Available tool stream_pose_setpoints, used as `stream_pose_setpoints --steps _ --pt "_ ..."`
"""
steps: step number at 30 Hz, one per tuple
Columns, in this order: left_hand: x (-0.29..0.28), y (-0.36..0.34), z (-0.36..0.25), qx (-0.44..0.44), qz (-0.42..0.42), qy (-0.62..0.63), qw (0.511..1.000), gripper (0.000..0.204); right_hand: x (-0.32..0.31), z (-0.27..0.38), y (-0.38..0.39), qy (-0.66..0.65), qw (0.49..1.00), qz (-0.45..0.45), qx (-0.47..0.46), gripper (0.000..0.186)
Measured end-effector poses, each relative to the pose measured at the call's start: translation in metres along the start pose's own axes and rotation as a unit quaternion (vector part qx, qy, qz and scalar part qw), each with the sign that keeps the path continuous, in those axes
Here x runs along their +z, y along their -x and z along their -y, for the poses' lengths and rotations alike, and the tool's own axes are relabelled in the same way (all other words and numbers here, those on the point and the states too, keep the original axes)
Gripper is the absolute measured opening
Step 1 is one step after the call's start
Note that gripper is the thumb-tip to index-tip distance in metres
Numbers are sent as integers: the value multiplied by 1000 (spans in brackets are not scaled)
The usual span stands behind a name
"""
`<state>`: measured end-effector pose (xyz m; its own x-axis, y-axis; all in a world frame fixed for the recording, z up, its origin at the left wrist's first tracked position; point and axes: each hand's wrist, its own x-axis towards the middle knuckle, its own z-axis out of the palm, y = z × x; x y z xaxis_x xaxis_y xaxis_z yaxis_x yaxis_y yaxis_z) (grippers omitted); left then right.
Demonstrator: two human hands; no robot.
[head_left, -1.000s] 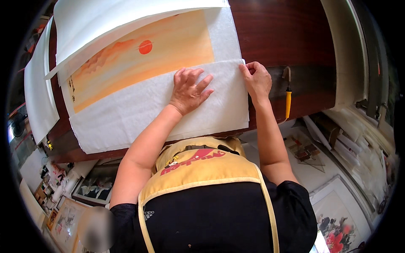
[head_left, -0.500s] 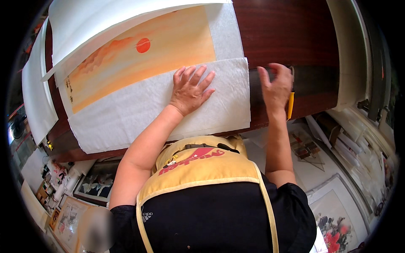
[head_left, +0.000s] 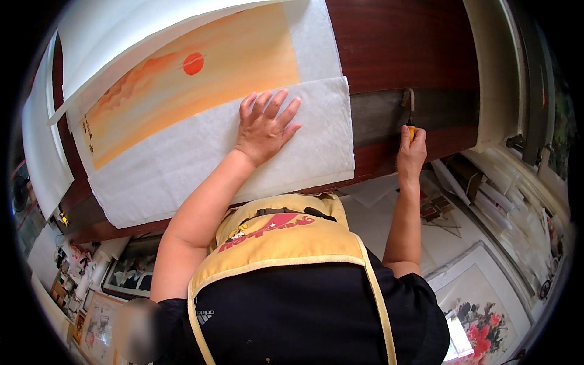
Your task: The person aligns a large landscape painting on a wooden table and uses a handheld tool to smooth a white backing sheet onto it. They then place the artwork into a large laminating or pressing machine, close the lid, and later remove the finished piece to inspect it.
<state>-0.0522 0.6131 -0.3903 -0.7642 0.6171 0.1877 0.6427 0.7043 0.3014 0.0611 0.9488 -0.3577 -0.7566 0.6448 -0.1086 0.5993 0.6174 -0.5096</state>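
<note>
My left hand (head_left: 266, 131) lies flat with spread fingers on a white paper sheet (head_left: 182, 167). The sheet covers the near part of a painting (head_left: 237, 67) in orange and yellow with a red sun. At the right of the table, my right hand (head_left: 412, 155) has its fingers closed round the handle of a yellow-handled tool (head_left: 411, 131). A thin dark shank and a pale, curved head extend away from the handle; its exact kind is unclear. The tool lies over a dark band of the tabletop, apart from the paper.
A large white sheet (head_left: 121, 45) curls up over the painting's far side. The dark red table (head_left: 401, 42) extends to the right. Below its near edge are a framed flower picture (head_left: 480, 304) and, farther right, stacked paper rolls (head_left: 505, 207).
My right hand has moved nearer to me and closed on the yellow-handled tool, where before it hovered with fingers apart. My left hand stays flat on the sheet.
</note>
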Motion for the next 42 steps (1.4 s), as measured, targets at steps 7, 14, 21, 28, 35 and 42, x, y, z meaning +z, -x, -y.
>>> stream_pose_setpoints --steps 7,14,21,28,35,42 --pt "5 -14 4 1 -11 -4 1000 56 -7 65 3 -101 988 89 -76 23" --pt "8 -14 5 1 -16 -10 1000 55 8 121 -2 4 963 95 -254 24" --pt "7 -12 6 1 -9 -6 1000 56 17 131 -13 60 956 76 -276 14" --pt "-2 -10 8 -2 -4 12 1000 57 7 130 -34 75 959 83 -262 13" --pt "-17 22 13 -81 4 13 997 55 0 130 -46 80 947 114 -290 12" --pt "-14 38 15 -92 -9 0 996 54 0 126 -52 76 944 126 -296 14"
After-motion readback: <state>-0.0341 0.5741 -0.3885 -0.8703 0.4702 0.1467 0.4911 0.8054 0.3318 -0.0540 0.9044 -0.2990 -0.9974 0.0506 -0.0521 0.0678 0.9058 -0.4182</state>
